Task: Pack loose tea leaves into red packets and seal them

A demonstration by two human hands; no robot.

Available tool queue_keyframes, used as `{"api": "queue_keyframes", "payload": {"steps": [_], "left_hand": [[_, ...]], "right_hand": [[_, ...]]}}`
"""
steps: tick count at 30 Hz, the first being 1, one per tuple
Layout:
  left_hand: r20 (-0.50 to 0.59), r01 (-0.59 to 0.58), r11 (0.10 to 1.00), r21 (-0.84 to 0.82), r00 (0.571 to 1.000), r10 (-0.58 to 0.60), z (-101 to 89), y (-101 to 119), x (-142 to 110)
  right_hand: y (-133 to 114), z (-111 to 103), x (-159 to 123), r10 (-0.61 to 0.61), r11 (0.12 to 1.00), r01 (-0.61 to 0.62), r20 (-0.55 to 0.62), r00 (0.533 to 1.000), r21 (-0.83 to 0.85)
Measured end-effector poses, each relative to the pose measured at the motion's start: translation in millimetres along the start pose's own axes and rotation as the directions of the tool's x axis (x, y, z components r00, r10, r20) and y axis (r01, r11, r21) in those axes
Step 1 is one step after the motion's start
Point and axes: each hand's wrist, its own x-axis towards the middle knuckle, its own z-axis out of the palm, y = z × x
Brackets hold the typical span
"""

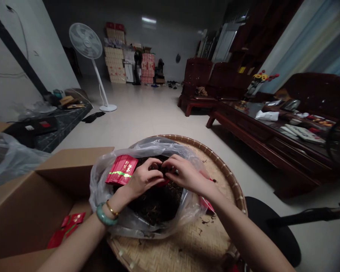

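Left hand and right hand curled over the leaves, can't tell what's pinched! Packets stacked, others boxed; plenty of leaves apparently left.

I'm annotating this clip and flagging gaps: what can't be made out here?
Head view: whatever lies between left hand and right hand, mostly hidden by the hands themselves.
Head view: print on the stacked red packets, too small.
Head view: left part of the cardboard box, cut off by the picture's edge.
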Motion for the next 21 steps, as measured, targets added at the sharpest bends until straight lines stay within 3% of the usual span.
{"api": "queue_keyframes", "payload": {"steps": [3, 8, 14, 19, 21], "left_hand": [[-0.002, 0.021, 1.0, -0.012, 1.0, -0.021, -2.5, -3.4, -3.9], [0.008, 0.009, 0.998, -0.065, 1.0, -0.008, 0.0, -5.1, -5.6], [-0.001, 0.001, 0.998, -0.07, 1.0, -0.001, -0.1, -2.4, -4.1], [0.009, 0.018, 0.998, -0.06, 1.0, -0.017, -2.7, -2.2, -4.6], [0.02, 0.022, 0.998, -0.051, 1.0, -0.021, -2.7, -2.0, -4.4]], "right_hand": [[8.8, 0.0, -8.3, -0.047, 0.996, 0.047, -0.008, 0.999, 0.07], [11.1, 5.2, -11.0, -0.178, 0.978, 0.179, 0.018, 0.984, -0.103], [-0.6, 1.8, -9.9, -0.103, 0.917, 0.162, 0.174, 0.979, -0.365], [9.6, -0.5, -20.7, -0.143, 0.95, 0.13, -0.023, 0.989, -0.285], [13.9, 0.3, -23.4, -0.136, 0.957, 0.122, -0.035, 0.99, -0.264]]}}
